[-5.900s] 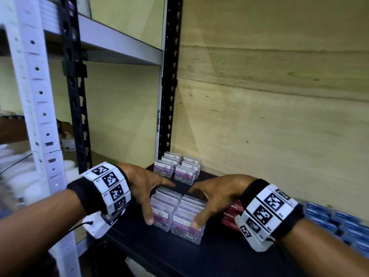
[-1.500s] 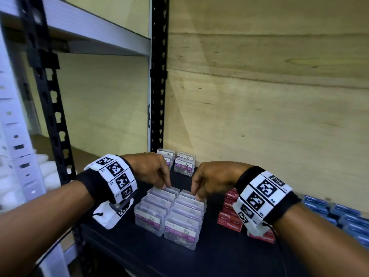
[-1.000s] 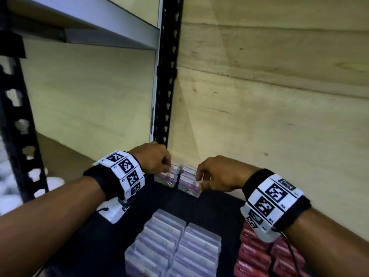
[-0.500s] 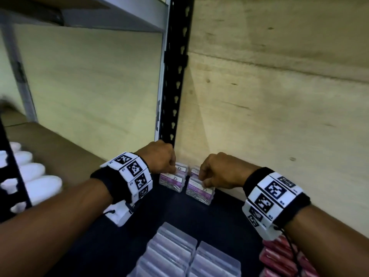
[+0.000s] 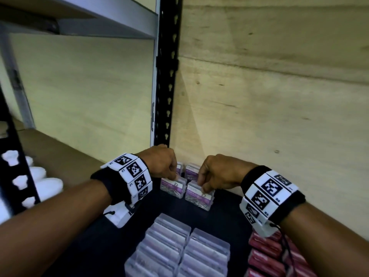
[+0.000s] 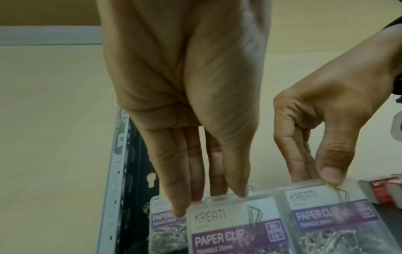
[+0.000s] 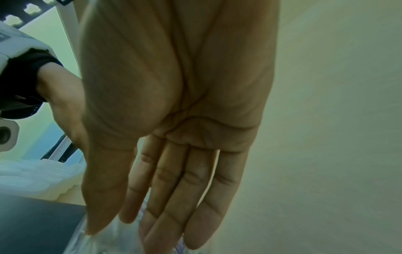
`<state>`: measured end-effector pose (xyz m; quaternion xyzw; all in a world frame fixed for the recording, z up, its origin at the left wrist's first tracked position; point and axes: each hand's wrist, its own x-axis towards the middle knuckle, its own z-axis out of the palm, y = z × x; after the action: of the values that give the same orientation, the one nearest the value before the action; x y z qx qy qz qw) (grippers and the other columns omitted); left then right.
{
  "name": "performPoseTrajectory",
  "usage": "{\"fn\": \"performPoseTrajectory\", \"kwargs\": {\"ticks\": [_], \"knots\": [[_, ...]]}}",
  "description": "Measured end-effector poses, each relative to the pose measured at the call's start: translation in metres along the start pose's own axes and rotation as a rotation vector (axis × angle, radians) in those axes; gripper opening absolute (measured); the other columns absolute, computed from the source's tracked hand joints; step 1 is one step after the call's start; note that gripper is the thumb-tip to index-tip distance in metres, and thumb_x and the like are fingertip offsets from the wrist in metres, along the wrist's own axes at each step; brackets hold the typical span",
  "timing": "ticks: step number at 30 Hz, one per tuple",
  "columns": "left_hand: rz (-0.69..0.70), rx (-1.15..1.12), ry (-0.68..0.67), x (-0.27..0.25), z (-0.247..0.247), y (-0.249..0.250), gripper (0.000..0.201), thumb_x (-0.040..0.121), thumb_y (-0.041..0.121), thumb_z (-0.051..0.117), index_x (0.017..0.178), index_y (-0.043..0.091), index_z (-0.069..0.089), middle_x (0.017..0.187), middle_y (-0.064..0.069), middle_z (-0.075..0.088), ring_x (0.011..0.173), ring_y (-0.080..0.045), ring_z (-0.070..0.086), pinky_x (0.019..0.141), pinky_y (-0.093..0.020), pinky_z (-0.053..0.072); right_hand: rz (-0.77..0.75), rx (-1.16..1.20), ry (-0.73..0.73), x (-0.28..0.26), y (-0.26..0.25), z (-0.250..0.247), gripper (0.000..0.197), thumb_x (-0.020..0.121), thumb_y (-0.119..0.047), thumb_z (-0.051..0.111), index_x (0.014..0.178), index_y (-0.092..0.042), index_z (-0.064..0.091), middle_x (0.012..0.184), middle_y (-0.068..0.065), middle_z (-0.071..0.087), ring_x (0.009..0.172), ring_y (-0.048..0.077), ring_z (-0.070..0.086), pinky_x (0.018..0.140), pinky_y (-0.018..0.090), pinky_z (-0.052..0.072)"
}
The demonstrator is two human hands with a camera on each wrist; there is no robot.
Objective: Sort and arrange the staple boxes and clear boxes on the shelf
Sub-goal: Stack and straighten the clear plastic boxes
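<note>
Both hands are at the back corner of the dark shelf (image 5: 103, 246), and each one pinches the top edge of a clear paper clip box. The left hand (image 5: 162, 163) has its thumb in front and fingers behind the left box (image 5: 173, 187). The right hand (image 5: 216, 175) pinches the right box (image 5: 198, 197) the same way, thumb on the near top edge. Just behind the left hand's fingers stands one more clear box (image 6: 162, 221), and another shows behind the right one. Closer to the person than both grips sits a neat block of clear boxes (image 5: 177, 252), and to the right of that are the red staple boxes (image 5: 267, 254). To do this step well, I think it helps to lift both boxes straight up so the ones behind do not tip. Hold them level and keep the pinch firm, since the plastic looks slippery.
</note>
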<state>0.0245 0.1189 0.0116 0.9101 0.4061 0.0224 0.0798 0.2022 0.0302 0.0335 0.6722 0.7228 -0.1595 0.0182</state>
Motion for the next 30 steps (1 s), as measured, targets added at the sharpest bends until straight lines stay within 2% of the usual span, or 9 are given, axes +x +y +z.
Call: {"fn": "performPoseTrajectory", "kwargs": {"ticks": [3, 6, 9, 14, 16, 21, 26, 30], "knots": [[0.019, 0.01, -0.041, -0.01, 0.0, 0.009, 0.021, 0.086, 0.037, 0.071, 0.09, 0.017, 0.078, 0.087, 0.01, 0.073, 0.069, 0.001, 0.048, 0.081, -0.023, 0.045, 0.001, 0.002, -0.009, -0.017, 0.001, 0.004, 0.017, 0.084, -0.025, 0.078, 0.101, -0.021, 0.076, 0.097, -0.007, 0.076, 0.091, 0.007, 0.068, 0.082, 0.023, 0.049], [0.023, -0.03, -0.075, -0.023, 0.0, 0.018, 0.017, 0.085, 0.034, 0.073, 0.089, 0.018, 0.079, 0.086, 0.009, 0.074, 0.078, -0.005, 0.064, 0.079, -0.025, 0.053, -0.004, 0.039, -0.02, -0.034, 0.002, 0.01, 0.019, 0.083, -0.025, 0.078, 0.101, -0.02, 0.076, 0.096, -0.006, 0.076, 0.092, 0.008, 0.069, 0.087, 0.024, 0.051], [0.033, -0.02, -0.086, -0.035, 0.0, 0.03, 0.016, 0.085, 0.033, 0.074, 0.09, 0.018, 0.079, 0.086, 0.009, 0.074, 0.08, -0.005, 0.067, 0.08, -0.026, 0.056, 0.0, 0.043, -0.031, -0.049, 0.001, 0.014, 0.019, 0.081, -0.026, 0.08, 0.1, -0.021, 0.077, 0.095, -0.007, 0.076, 0.09, 0.007, 0.07, 0.087, 0.025, 0.052], [0.042, -0.013, -0.108, -0.056, 0.0, 0.047, 0.011, 0.086, 0.029, 0.073, 0.09, 0.021, 0.078, 0.089, 0.011, 0.074, 0.081, -0.004, 0.067, 0.085, -0.027, 0.056, 0.001, 0.033, -0.014, -0.073, -0.003, 0.022, 0.017, 0.084, -0.022, 0.077, 0.101, -0.02, 0.077, 0.094, -0.008, 0.076, 0.08, 0.002, 0.067, 0.067, 0.016, 0.044], [0.052, -0.008, -0.108, -0.062, 0.001, 0.052, 0.009, 0.086, 0.028, 0.073, 0.09, 0.021, 0.078, 0.09, 0.011, 0.074, 0.083, -0.005, 0.067, 0.086, -0.028, 0.055, 0.003, 0.02, -0.005, -0.078, -0.004, 0.025, 0.018, 0.085, -0.023, 0.076, 0.102, -0.02, 0.076, 0.096, -0.007, 0.076, 0.082, 0.004, 0.067, 0.065, 0.015, 0.042], [0.081, 0.037, -0.099, -0.078, 0.004, 0.06, 0.013, 0.088, 0.029, 0.069, 0.093, 0.02, 0.078, 0.091, 0.009, 0.074, 0.086, -0.006, 0.067, 0.086, -0.024, 0.054, -0.002, 0.014, 0.007, -0.093, -0.007, 0.031, 0.017, 0.087, -0.022, 0.074, 0.104, -0.021, 0.075, 0.099, -0.006, 0.076, 0.09, 0.007, 0.069, 0.076, 0.02, 0.047], [0.077, 0.015, -0.081, -0.086, 0.006, 0.063, 0.011, 0.088, 0.026, 0.069, 0.091, 0.02, 0.078, 0.089, 0.01, 0.074, 0.082, -0.006, 0.067, 0.084, -0.024, 0.054, 0.001, -0.014, -0.005, -0.099, -0.011, 0.032, 0.019, 0.086, -0.024, 0.075, 0.105, -0.021, 0.074, 0.1, -0.006, 0.075, 0.084, 0.006, 0.065, 0.076, 0.022, 0.046], [0.086, 0.043, -0.066, -0.09, 0.007, 0.065, 0.012, 0.087, 0.024, 0.069, 0.092, 0.019, 0.078, 0.09, 0.008, 0.075, 0.082, -0.008, 0.067, 0.079, -0.02, 0.053, 0.002, -0.013, 0.002, -0.101, -0.012, 0.033, 0.018, 0.087, -0.023, 0.074, 0.105, -0.02, 0.074, 0.102, -0.006, 0.075, 0.085, 0.006, 0.065, 0.076, 0.022, 0.045]]}}
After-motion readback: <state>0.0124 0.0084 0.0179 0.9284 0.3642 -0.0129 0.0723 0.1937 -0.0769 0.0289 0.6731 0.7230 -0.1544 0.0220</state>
